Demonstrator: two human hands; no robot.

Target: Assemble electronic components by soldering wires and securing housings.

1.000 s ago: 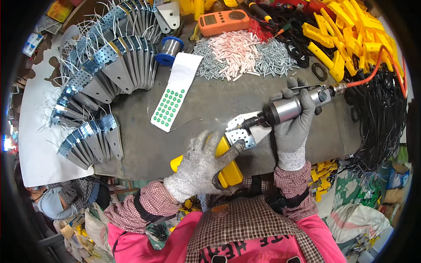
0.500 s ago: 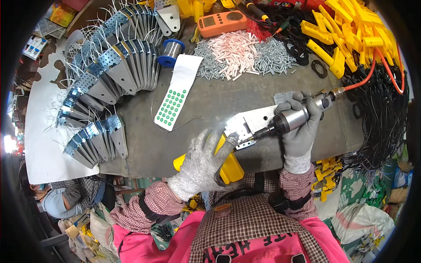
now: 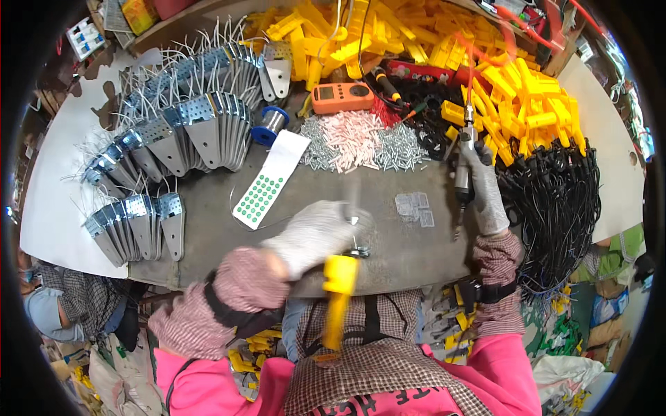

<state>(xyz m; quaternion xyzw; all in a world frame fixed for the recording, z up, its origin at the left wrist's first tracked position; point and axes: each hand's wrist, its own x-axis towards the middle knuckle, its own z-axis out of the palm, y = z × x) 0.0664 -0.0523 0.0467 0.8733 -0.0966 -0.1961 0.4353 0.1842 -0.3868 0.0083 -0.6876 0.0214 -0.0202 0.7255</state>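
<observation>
Across table edge: yellow handle, well apart from drill.

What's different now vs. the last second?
The right hand has swung the power driver off the perforated plate, right and away from the person; it keeps hold. The yellow part, earlier under the left hand, now shows below it, nearer the person; motion blur hides that hand's grip. The bracket rows, sticker sheet and orange meter stayed put.
</observation>
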